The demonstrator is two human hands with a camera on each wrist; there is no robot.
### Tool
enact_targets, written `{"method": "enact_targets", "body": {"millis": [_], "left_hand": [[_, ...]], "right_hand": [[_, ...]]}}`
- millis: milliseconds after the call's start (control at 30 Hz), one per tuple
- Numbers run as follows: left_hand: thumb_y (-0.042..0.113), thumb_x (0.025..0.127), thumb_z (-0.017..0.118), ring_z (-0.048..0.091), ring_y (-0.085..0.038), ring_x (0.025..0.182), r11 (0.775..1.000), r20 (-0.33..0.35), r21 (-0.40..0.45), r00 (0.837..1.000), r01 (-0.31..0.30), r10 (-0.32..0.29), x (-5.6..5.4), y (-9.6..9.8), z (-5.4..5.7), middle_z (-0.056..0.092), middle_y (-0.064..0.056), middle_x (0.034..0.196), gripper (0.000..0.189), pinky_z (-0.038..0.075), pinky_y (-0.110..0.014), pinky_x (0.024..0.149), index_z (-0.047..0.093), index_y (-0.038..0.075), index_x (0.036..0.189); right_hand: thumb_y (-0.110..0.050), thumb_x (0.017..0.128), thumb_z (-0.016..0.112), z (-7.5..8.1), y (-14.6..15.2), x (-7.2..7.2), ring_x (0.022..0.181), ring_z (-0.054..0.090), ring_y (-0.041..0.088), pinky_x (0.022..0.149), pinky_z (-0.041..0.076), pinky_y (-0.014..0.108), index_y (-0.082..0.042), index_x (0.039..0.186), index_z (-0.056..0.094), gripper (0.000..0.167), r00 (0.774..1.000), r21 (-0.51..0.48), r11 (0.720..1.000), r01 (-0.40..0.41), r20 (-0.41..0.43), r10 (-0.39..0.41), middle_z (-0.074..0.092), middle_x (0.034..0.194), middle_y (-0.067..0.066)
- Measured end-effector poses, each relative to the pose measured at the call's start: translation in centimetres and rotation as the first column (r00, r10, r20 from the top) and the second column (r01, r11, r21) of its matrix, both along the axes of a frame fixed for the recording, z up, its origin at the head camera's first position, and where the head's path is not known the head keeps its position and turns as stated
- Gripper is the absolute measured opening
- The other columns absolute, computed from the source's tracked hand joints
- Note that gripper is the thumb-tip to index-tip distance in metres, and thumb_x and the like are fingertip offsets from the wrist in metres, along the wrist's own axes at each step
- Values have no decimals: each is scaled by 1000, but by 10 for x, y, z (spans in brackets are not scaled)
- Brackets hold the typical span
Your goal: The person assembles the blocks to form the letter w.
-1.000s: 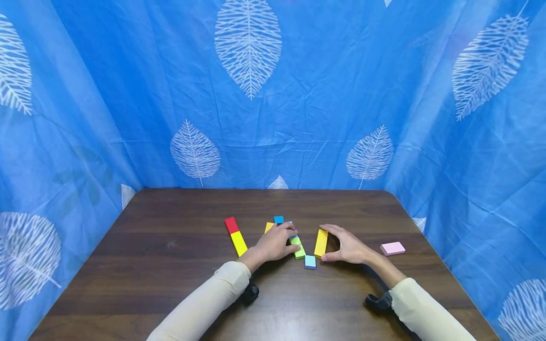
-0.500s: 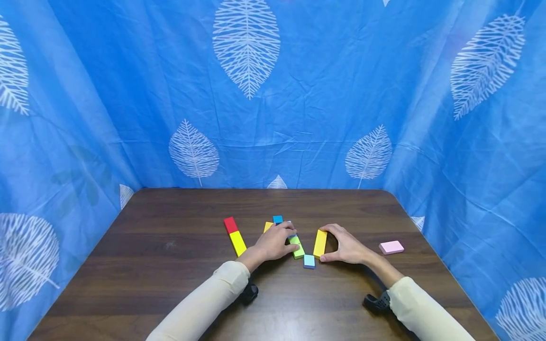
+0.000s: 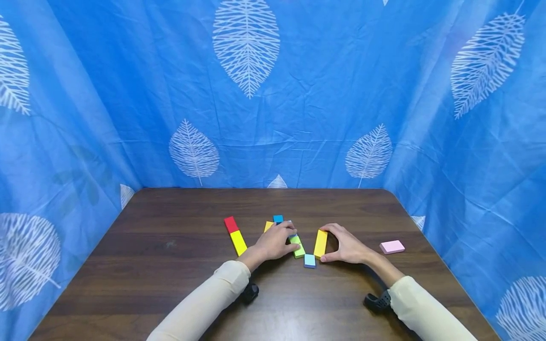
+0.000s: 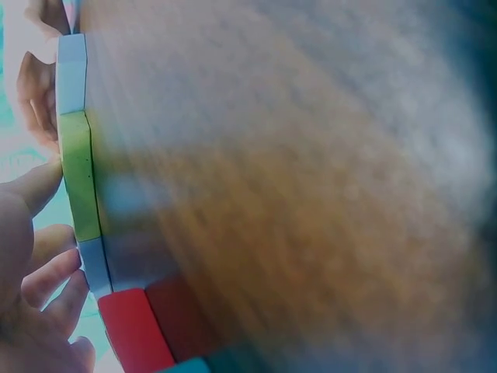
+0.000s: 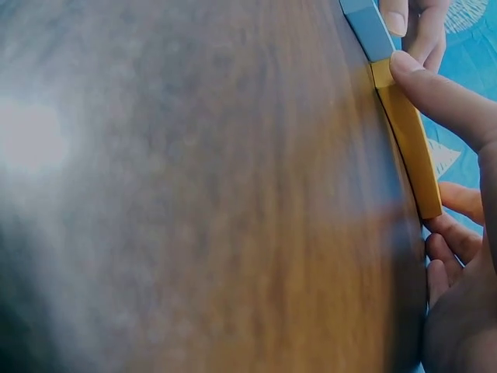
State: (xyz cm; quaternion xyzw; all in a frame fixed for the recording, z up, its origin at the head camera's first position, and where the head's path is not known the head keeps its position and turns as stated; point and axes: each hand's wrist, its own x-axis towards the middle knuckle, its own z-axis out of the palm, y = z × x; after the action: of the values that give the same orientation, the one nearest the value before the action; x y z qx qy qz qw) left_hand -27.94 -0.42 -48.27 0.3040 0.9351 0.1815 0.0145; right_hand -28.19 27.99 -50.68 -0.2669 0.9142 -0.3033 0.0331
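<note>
My left hand (image 3: pixel 275 242) lies over a row of toy blocks, its thumb and fingers on the sides of a green block (image 3: pixel 297 248). In the left wrist view a pale blue block (image 4: pixel 95 264) and a red block (image 4: pixel 136 330) continue the row past the green one. At the row's near end is a light blue block (image 3: pixel 309 260). My right hand (image 3: pixel 347 247) grips a yellow-orange block (image 3: pixel 321 243) by its two ends, thumb near, fingers far. This block's near end meets the light blue block. The left hand hides part of the row.
Left of the hands lie a red block (image 3: pixel 231 224) and a bright yellow block (image 3: pixel 238 243), end to end. A blue block (image 3: pixel 278 219) and another yellow block (image 3: pixel 268 226) show beyond the left hand. A pink block (image 3: pixel 392 246) lies to the right on the wooden table (image 3: pixel 170 293).
</note>
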Motion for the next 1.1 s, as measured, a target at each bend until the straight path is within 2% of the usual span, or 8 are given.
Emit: {"method": "enact_targets", "body": {"millis": [367, 567, 833, 1100], "left_hand": [[41, 100, 70, 48, -21, 139, 1000, 13, -8, 1000, -1, 1, -1, 2, 4, 57, -6, 145, 52, 30, -51, 119, 66, 8, 140], [40, 100, 70, 48, -22, 139, 1000, 16, -3, 1000, 1, -1, 0, 2, 4, 57, -6, 145, 52, 29, -51, 119, 66, 7, 140], [39, 99, 71, 49, -22, 137, 1000, 10, -5, 1000, 1, -1, 0, 0, 4, 57, -7, 144, 51, 33, -48, 118, 66, 7, 139], [40, 100, 71, 48, -22, 139, 1000, 20, 5, 1000, -4, 4, 1, 1, 6, 57, -7, 145, 52, 30, -51, 119, 66, 6, 139]], "right_hand": [[-50, 78, 88, 6, 5, -1, 134, 46, 37, 108, 38, 63, -3, 153, 46, 98, 999, -46, 999, -29, 23, 30, 49, 147, 16], [-42, 82, 87, 18, 15, 2, 133, 49, 42, 109, 39, 63, 1, 153, 44, 93, 999, -80, 996, -34, 33, 37, 51, 147, 20], [-35, 85, 85, 35, 47, 9, 130, 52, 46, 103, 43, 67, 1, 151, 48, 83, 996, -46, 996, 82, -29, -84, 53, 146, 22], [-34, 86, 86, 38, 85, 20, 130, 51, 48, 100, 43, 68, 3, 148, 51, 81, 986, -17, 988, 156, -52, -157, 54, 144, 24]]}}
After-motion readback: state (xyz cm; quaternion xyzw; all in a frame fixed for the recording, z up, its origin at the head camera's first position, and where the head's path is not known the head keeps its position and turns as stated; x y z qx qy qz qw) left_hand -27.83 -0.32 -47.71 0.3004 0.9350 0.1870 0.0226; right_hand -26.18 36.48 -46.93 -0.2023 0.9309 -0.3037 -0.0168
